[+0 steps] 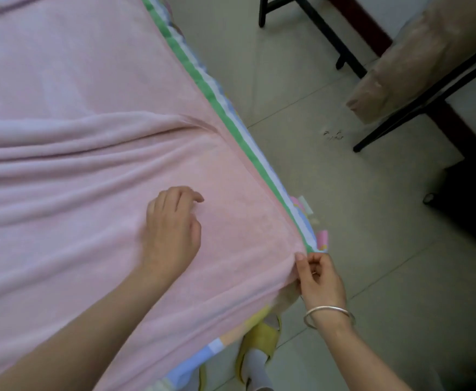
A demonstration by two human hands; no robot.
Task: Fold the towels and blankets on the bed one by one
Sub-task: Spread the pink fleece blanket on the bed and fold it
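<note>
A large pink blanket [76, 114] lies spread over the bed, with long creases running across its middle. My left hand [171, 224] rests on the blanket near the bed's right edge, fingers loosely curled and holding nothing. My right hand [317, 275], a silver bangle on its wrist, pinches the blanket's near right corner at the corner of the bed. The rest of the blanket runs out of view to the left.
A striped green, white and blue bedsheet [225, 108] shows along the bed's right edge. On the tiled floor [301, 80] to the right stand dark chair legs [329, 32], a table with a plastic-wrapped cloth [417, 57] and a black object [473, 198]. My foot in a yellow slipper [256, 345] is below.
</note>
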